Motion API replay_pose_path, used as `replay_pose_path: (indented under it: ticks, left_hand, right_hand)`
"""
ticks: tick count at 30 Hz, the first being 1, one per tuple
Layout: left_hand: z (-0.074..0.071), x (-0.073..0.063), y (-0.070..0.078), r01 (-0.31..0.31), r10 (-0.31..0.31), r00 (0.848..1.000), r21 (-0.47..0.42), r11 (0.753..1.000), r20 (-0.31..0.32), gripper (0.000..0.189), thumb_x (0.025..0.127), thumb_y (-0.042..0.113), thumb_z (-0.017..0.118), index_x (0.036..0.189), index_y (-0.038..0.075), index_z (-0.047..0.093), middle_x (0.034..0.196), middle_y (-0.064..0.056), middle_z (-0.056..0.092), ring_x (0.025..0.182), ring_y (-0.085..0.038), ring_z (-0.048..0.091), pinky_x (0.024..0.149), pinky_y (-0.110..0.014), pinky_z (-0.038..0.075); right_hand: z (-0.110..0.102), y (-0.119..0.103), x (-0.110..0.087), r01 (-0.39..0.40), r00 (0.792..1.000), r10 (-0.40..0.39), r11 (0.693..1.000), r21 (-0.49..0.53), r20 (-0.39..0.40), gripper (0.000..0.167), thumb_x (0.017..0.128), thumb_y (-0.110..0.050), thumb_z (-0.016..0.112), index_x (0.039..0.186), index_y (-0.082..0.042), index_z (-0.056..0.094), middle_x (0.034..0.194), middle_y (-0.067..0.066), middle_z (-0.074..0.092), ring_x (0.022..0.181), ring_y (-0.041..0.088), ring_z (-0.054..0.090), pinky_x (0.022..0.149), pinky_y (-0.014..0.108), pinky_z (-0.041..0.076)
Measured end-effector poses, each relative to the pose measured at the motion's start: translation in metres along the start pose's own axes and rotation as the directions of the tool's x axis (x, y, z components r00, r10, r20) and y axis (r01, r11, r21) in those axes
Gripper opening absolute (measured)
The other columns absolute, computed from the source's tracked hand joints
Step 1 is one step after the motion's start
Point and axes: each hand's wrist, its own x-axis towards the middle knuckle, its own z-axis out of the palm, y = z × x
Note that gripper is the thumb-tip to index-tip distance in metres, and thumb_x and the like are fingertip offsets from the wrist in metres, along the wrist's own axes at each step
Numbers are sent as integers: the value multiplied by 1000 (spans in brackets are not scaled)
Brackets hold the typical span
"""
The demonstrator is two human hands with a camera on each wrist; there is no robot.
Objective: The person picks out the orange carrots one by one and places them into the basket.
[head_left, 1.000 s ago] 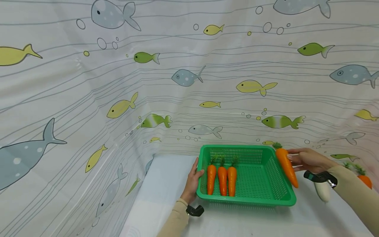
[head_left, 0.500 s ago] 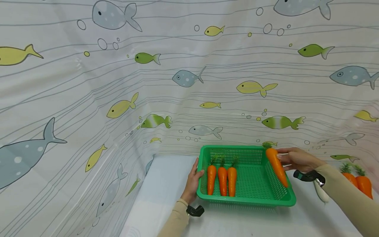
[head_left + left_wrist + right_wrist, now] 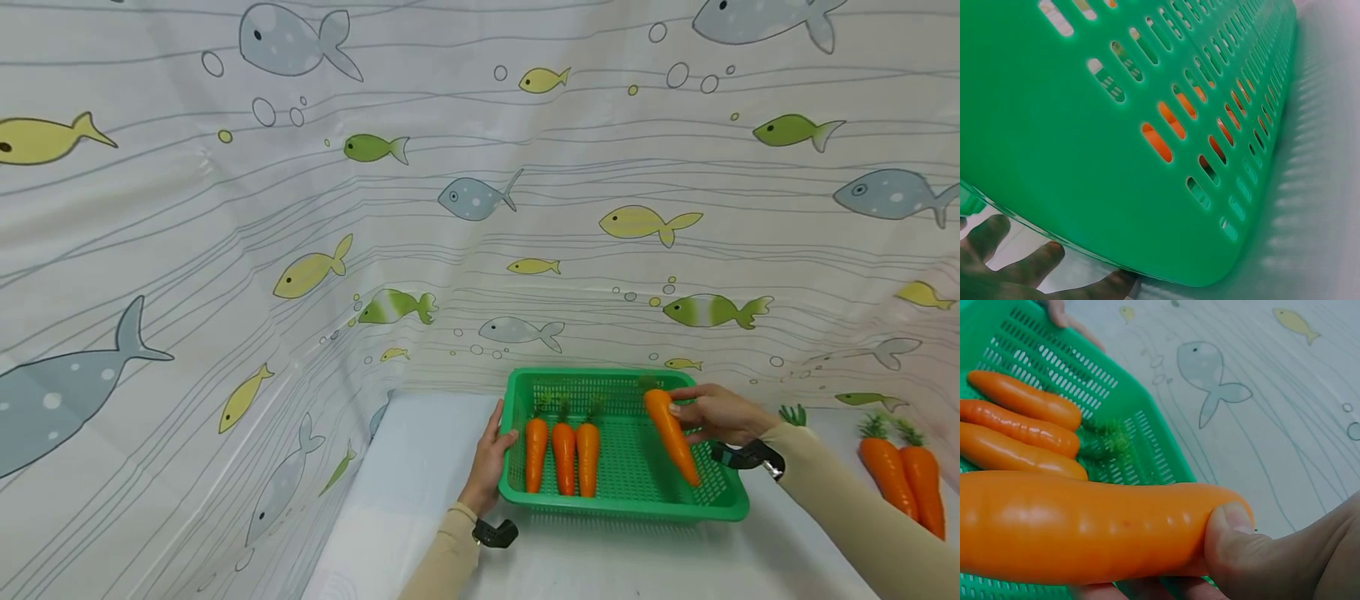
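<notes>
My right hand point(image 3: 722, 414) holds an orange carrot point(image 3: 673, 440) over the right half of a green plastic basket point(image 3: 626, 507). In the right wrist view, the thumb point(image 3: 1229, 531) presses the carrot's thick end and the fingers pass beneath it. Three carrots point(image 3: 536, 454) lie side by side along the basket's left side, leafy tops toward the back. My left hand point(image 3: 486, 462) grips the basket's left rim, the thumb over it. The left wrist view shows its fingertips point(image 3: 1047, 253) at the edge of the basket's outer wall.
Two more carrots point(image 3: 921, 479) lie on the white table point(image 3: 600, 567) at the far right. Green leaves point(image 3: 792, 415) show behind my right forearm, which hides what lies below them. A fish-print curtain point(image 3: 585, 167) stands close behind the basket.
My right hand has carried the carrot left, from beyond the basket's right rim to over its inside. The left hand and the basket have stayed in place.
</notes>
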Motion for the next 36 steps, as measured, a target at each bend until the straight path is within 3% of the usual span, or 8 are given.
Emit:
replay_pose_path:
  ticks: [7, 17, 26, 36]
  left_hand:
    - [0, -3, -1, 8, -8, 1000, 8, 1000, -5, 68, 113, 25, 41, 173, 28, 10, 172, -17, 34, 157, -40, 33, 127, -68, 24]
    - [1, -2, -2, 4, -4, 1000, -5, 1000, -3, 67, 113, 24, 41, 173, 31, 11, 173, -14, 32, 159, -38, 30, 128, -67, 22]
    - [-1, 0, -2, -1, 1, 1000, -8, 1000, 4, 68, 113, 25, 41, 173, 28, 9, 172, -15, 33, 159, -38, 30, 127, -68, 21]
    - [0, 0, 0, 2, -2, 1000, -4, 1000, 2, 68, 113, 24, 41, 173, 28, 9, 172, -15, 34, 159, -38, 31, 128, -67, 22]
  right_hand:
    - [14, 10, 8, -13, 999, 11, 999, -30, -44, 68, 110, -14, 56, 157, 23, 22, 120, 15, 70, 101, 22, 72, 85, 44, 66]
    - [25, 15, 17, -15, 1000, 15, 999, -35, -6, 70, 110, -12, 52, 156, 25, 14, 131, 25, 65, 107, 22, 71, 93, 48, 63]
    - [36, 15, 26, -56, 997, 51, 995, -88, -53, 67, 110, -9, 50, 154, 26, 16, 134, 35, 60, 109, 28, 71, 93, 53, 62]
    - [49, 23, 41, -75, 995, 68, 993, -94, -68, 66, 107, -7, 52, 155, 24, 19, 133, 36, 60, 112, 33, 70, 91, 53, 63]
